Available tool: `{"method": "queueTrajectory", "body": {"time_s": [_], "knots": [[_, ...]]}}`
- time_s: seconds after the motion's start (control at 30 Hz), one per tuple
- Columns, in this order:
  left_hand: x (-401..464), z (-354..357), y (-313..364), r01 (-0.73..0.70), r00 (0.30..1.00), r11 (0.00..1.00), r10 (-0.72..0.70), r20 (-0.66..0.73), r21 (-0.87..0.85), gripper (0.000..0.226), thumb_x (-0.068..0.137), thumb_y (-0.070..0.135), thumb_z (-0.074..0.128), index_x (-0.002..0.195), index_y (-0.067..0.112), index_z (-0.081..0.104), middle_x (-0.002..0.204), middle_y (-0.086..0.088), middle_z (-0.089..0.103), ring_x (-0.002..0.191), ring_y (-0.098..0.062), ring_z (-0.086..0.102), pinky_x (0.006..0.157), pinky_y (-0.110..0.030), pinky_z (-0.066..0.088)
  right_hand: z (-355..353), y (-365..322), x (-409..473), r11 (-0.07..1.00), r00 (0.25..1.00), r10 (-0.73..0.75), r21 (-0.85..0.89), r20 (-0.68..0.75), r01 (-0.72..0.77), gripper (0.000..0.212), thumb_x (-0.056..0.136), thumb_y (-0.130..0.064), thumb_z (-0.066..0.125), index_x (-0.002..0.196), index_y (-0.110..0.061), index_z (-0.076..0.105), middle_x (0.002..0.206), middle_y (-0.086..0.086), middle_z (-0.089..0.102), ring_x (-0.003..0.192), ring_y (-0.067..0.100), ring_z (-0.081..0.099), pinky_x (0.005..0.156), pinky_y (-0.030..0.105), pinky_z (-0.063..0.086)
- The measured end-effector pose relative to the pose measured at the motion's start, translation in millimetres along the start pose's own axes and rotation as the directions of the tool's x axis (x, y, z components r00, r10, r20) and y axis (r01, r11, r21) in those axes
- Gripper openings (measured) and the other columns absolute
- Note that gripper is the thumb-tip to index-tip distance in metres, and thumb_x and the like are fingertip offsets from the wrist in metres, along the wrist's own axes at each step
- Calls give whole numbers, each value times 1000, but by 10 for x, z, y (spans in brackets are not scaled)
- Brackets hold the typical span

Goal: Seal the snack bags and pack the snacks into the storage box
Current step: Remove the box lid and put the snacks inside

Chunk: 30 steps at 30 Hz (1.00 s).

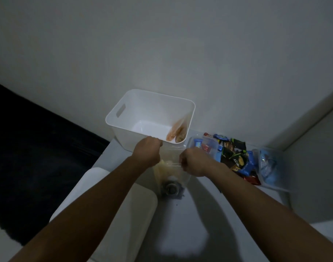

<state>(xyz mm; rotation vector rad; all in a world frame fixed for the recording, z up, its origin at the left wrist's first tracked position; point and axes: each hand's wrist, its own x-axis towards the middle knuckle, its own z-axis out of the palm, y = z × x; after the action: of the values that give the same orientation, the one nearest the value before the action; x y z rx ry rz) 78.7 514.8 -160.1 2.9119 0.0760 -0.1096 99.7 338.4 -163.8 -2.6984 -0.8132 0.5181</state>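
Observation:
A white storage box with a handle slot stands at the back of the table by the wall. Inside it, a clear bag of orange snacks leans against the right wall. In front of the box I hold a clear zip bag of pale snacks upright. My left hand grips its top left corner. My right hand pinches the top edge on the right. The bag's lower part shows between my wrists.
A heap of wrapped snacks in blue, red and dark packets lies right of the box. A clear bag with blue contents sits further right. A pale cushion lies lower left, beside a dark floor area.

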Motion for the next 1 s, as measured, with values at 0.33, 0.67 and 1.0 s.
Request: {"method": "queueTrajectory", "body": {"time_s": [0.33,0.67,1.0], "knots": [[8,-419,14,-33,983,986,61,172,-161,13,75,18,74,65,10,71,59,-5,64,59,-21,65,59,-28,51,-492,-136,-163,994,993,6,-113,115,7,14,84,-15,67,95,-13,75,94,8,74,85,21,71,81,33,58],[223,-2084,12,67,994,820,-107,-37,-568,14,83,10,70,89,-3,70,80,-19,70,68,-26,72,54,-34,60,-2183,-398,-361,960,957,143,270,-251,-72,3,84,-1,68,84,-3,70,74,11,75,59,20,73,64,34,62],[773,-1529,6,214,969,757,-242,39,-618,12,79,-3,60,87,-7,68,78,-22,70,61,-33,72,56,-47,61,-1516,-473,593,920,926,181,390,-333,-39,61,79,7,53,134,-18,49,116,19,55,57,28,71,52,35,61]]}}
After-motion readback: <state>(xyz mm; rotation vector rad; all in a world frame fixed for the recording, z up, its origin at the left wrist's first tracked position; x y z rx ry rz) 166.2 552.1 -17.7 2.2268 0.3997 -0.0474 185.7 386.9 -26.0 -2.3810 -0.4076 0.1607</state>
